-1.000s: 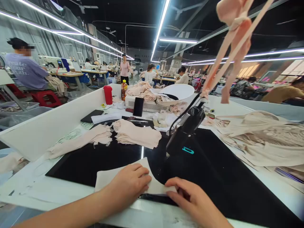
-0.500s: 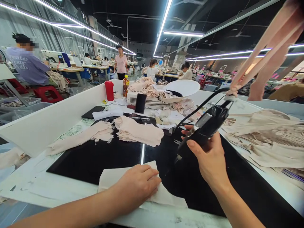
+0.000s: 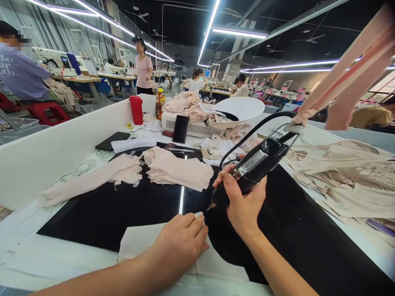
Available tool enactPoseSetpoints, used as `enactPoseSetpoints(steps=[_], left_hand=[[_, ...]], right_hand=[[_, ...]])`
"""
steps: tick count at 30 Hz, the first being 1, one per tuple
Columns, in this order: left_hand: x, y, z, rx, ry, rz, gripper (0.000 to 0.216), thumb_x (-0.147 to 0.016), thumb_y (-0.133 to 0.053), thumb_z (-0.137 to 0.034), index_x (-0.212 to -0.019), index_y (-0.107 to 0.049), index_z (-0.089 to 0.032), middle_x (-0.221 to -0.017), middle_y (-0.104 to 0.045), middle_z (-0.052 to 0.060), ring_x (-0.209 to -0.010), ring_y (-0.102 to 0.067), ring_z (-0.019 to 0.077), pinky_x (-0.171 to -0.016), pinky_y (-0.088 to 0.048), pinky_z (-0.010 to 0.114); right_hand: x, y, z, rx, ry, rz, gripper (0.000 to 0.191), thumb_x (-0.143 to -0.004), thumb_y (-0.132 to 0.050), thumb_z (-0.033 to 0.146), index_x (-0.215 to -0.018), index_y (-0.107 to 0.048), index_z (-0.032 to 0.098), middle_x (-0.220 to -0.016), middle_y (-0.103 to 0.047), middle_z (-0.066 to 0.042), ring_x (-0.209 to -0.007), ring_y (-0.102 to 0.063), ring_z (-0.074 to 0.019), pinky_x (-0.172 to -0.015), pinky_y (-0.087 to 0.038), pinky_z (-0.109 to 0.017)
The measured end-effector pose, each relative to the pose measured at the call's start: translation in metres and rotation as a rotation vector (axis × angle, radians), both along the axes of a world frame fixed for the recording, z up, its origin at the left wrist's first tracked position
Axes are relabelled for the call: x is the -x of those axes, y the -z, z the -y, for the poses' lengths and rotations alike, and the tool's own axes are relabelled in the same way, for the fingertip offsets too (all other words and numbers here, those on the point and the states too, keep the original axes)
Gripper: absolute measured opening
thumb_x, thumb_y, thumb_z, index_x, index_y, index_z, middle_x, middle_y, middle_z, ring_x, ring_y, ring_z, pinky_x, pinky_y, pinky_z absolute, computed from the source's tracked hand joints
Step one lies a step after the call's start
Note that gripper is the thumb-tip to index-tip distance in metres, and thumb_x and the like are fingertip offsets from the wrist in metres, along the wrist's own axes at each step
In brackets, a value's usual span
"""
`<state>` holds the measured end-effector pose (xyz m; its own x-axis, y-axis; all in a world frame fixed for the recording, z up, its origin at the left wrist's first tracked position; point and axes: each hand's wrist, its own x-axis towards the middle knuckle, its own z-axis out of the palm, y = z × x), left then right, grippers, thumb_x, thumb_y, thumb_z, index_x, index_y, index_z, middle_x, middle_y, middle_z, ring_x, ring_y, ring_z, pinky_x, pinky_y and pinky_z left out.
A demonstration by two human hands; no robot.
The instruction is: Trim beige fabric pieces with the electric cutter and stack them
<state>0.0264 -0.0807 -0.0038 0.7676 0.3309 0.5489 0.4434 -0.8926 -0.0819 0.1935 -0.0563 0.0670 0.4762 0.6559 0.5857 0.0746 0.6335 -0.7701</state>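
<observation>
My left hand [image 3: 182, 240] lies on a cream fabric piece [image 3: 142, 236] at the near edge of the table, its bent fingers gripping the far corner. My right hand [image 3: 243, 197] is wrapped round a black corded electric hand tool [image 3: 262, 158] with a pointed metal tip. The tip points down and left, a short way above the black board [image 3: 154, 213] and just beyond my left fingertips. Pink fabric strips [image 3: 348, 78] are knotted to the tool's upper end. Beyond my hands lie a stack of pale pink fabric pieces [image 3: 179, 168] and a longer pale stack [image 3: 95, 176].
A phone [image 3: 180, 128] leans on a white box [image 3: 200, 130] topped with fabric. Left of it stand a bottle [image 3: 159, 103] and a red tumbler [image 3: 136, 110]. Cream fabric [image 3: 354, 181] is heaped on the right. The tool's cable [image 3: 237, 146] loops over the board. People sit and stand beyond.
My right hand has brought the tool left and closer to my left hand. The left hand stays on the fabric piece. The camera view has shifted slightly.
</observation>
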Motion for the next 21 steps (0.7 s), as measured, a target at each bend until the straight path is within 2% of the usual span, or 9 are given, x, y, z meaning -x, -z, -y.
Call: enactPoseSetpoints(steps=[7,16,21], left_hand=[[0.000,-0.002,0.002,0.005,-0.001,0.016,0.025,-0.106,-0.066,-0.035,-0.114,-0.073,-0.012,-0.120,-0.077,0.007,-0.102,-0.067,0.0211,-0.079,-0.051,0.033],[0.006,-0.003,0.002,0.029,-0.008,-0.057,0.027,-0.111,-0.057,-0.033,-0.121,-0.072,-0.013,-0.124,-0.076,0.007,-0.108,-0.068,0.0211,-0.081,-0.052,0.033],[0.008,0.002,0.002,0.036,-0.007,-0.030,0.028,-0.113,-0.051,-0.031,-0.123,-0.072,-0.014,-0.128,-0.075,0.007,-0.109,-0.068,0.0216,-0.082,-0.052,0.034]], right_hand=[[0.006,0.003,-0.001,-0.029,-0.115,-0.055,0.032,-0.087,-0.080,0.021,-0.108,-0.056,0.029,-0.084,-0.070,0.006,-0.062,-0.063,-0.0120,-0.057,-0.058,-0.027],[0.011,-0.003,0.004,-0.014,-0.121,-0.061,0.033,-0.087,-0.079,0.024,-0.107,-0.054,0.028,-0.083,-0.069,0.006,-0.060,-0.061,-0.0120,-0.054,-0.055,-0.027],[0.014,-0.005,0.002,-0.023,-0.110,-0.062,0.034,-0.085,-0.079,0.022,-0.104,-0.052,0.028,-0.078,-0.065,0.007,-0.059,-0.059,-0.0118,-0.049,-0.052,-0.024]])
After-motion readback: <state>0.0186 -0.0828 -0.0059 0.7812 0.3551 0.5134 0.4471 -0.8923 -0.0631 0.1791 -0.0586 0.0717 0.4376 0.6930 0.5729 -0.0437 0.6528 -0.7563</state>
